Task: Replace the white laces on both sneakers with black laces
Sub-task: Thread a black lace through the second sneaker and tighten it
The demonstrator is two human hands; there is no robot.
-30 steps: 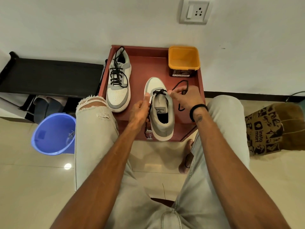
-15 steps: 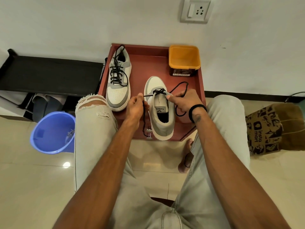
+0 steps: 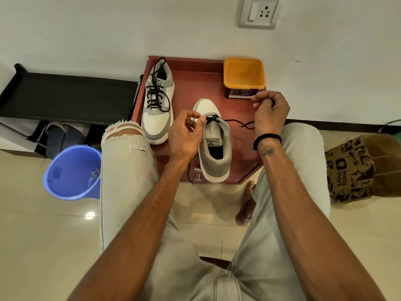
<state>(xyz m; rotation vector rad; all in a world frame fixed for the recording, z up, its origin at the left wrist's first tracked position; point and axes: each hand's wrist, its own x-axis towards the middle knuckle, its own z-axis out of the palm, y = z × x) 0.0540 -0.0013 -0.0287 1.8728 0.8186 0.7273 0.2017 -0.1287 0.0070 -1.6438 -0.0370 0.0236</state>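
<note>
- Two sneakers sit on a low reddish-brown table [image 3: 195, 83] pushed against the far white wall
- black bench [image 3: 69, 96] runs along the wall to the left of the table, with a blue bucket [image 3: 71, 172] on the tiled floor nearer and left
- printed brown paper bag [image 3: 355, 168] stands on the floor to the right, well apart from the table
- far-left sneaker [image 3: 158, 105] points its toe toward the near side and is already threaded with a black lace, its ends loose
- near sneaker [image 3: 213, 144] points its toe toward the wall, with only its farthest eyelets crossed by the black lace [image 3: 239, 123]
- orange tub [image 3: 244, 77] stands in the table's far right corner
- right hand [image 3: 271, 114] is raised just near of the tub, fingers curled round one end of the black lace, which trails in a loop back to the shoe
- left hand [image 3: 186, 135] is beside the near sneaker's left flank, thumb and fingers pinching the lace at the eyelets; the other lace end hangs off the table's near edge
</note>
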